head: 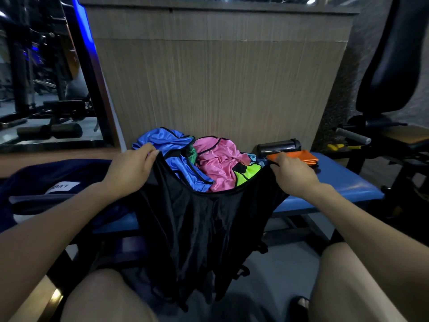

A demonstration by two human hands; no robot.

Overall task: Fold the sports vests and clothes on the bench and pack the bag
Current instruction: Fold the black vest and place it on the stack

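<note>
The blue padded tabletop (348, 184) carries everything here, with the dark navy bag (46, 180) lying at its left end and a heap of unfolded vests in the middle. Over the near edge hangs the black vest (199, 228), stretched between both hands by its shoulder straps and draping down toward the knees. The left hand (132, 168) has its grip clenched on the left strap; the right hand (292, 173) pinches the right strap. To fold it well, I would judge that both straps should be kept level and taut so the slippery fabric hangs flat, then laid onto bare padding rather than over the blue vest (171, 147), pink vest (218, 163) and lime vest (248, 175). The folded orange cloth (299, 156) and dark bottle (278, 145) sit clear at the right.
</note>
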